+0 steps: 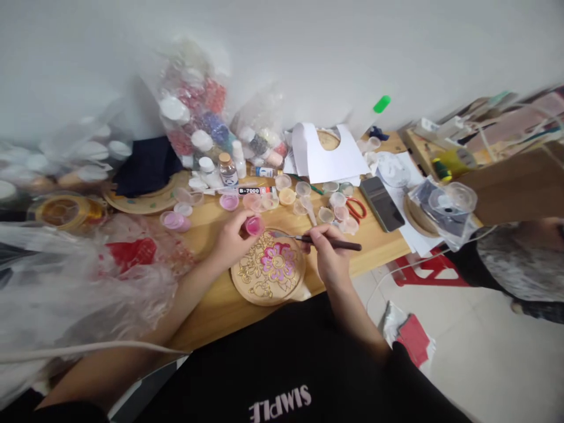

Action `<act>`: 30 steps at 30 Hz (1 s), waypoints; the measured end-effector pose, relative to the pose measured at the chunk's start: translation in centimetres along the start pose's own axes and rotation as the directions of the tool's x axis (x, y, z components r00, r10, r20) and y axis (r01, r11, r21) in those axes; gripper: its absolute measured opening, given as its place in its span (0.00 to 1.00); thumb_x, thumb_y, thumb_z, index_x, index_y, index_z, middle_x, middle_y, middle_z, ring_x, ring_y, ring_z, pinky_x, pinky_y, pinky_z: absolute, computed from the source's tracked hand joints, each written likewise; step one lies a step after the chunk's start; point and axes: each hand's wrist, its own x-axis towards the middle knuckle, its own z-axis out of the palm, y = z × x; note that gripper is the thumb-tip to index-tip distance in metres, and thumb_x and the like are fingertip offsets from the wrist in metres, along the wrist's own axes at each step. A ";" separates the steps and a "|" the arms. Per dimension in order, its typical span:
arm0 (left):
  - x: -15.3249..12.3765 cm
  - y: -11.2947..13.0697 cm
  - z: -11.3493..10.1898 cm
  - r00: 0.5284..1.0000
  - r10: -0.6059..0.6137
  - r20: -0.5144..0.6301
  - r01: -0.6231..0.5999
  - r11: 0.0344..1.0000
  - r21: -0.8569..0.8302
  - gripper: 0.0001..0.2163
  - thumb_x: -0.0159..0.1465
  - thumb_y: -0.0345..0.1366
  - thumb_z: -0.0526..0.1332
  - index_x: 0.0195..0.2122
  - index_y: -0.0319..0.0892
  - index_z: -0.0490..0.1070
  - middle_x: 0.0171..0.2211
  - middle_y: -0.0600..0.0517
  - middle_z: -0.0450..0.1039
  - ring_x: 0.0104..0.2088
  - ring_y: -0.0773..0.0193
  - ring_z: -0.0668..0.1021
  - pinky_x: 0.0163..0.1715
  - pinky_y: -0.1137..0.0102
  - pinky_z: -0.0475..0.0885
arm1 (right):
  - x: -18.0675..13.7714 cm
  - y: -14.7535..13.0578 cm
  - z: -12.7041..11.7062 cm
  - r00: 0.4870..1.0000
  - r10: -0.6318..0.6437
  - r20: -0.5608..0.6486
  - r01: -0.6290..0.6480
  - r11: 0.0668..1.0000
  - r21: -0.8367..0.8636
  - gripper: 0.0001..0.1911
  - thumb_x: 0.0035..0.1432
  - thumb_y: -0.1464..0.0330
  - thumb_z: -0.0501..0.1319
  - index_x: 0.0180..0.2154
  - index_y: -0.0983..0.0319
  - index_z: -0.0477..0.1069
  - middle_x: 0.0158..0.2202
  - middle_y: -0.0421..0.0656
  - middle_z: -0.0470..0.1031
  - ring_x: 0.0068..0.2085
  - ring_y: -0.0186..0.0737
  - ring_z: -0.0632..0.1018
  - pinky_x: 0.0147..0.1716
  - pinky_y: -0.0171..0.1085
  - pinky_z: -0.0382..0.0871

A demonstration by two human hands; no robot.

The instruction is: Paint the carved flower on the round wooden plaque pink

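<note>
My left hand [234, 235] is closed round a small plastic cup [254, 225] of deep pink material, held above the upper edge of a round wooden board [247, 288]. Raised gold outlines form flowers and leaves on the board, and the large flower [278, 261] is filled with pink and magenta. In my right hand [325, 249] is a thin tool with a dark handle [346, 244] and a narrow metal end, possibly a palette knife. Its tip points left over the board's upper part, close to the cup. The exact shape of the tip is blurred.
Several small cups [287, 195] stand behind the board, near red-handled scissors [356, 208] and a phone [382, 204]. A B-7000 glue tube [255, 191] lies by small bottles [228, 169]. Plastic bags [132, 294] cover the left side. Another person [520, 258] is at the right.
</note>
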 end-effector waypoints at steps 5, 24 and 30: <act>0.1 -0.3 0.0 0.994 0.105 -0.009 -0.105 0.994 -0.004 0.11 0.63 0.31 0.67 0.46 0.44 0.77 0.45 0.48 0.84 0.47 0.55 0.85 0.48 0.62 0.82 | 0.4 0.1 1.8 0.991 -0.078 0.111 0.096 0.981 -0.167 0.13 0.59 0.56 0.72 0.30 0.57 0.78 0.24 0.37 0.80 0.24 0.35 0.78 0.25 0.35 0.72; -0.2 -0.1 -0.3 0.946 0.314 -0.078 -0.307 0.947 0.090 0.09 0.67 0.31 0.68 0.47 0.44 0.78 0.45 0.48 0.83 0.47 0.56 0.84 0.49 0.61 0.83 | 1.9 1.9 2.5 0.972 0.175 0.160 -0.178 0.984 0.008 0.19 0.55 0.52 0.73 0.26 0.57 0.74 0.20 0.36 0.77 0.21 0.34 0.77 0.24 0.35 0.72; -0.3 0.3 -0.4 0.975 0.215 -0.056 -0.210 0.975 0.076 0.07 0.66 0.35 0.69 0.44 0.44 0.76 0.42 0.48 0.84 0.43 0.57 0.84 0.46 0.62 0.83 | 2.0 1.6 2.4 0.970 0.200 0.141 -0.209 0.976 0.058 0.20 0.54 0.50 0.72 0.25 0.56 0.70 0.20 0.35 0.75 0.21 0.36 0.76 0.21 0.35 0.71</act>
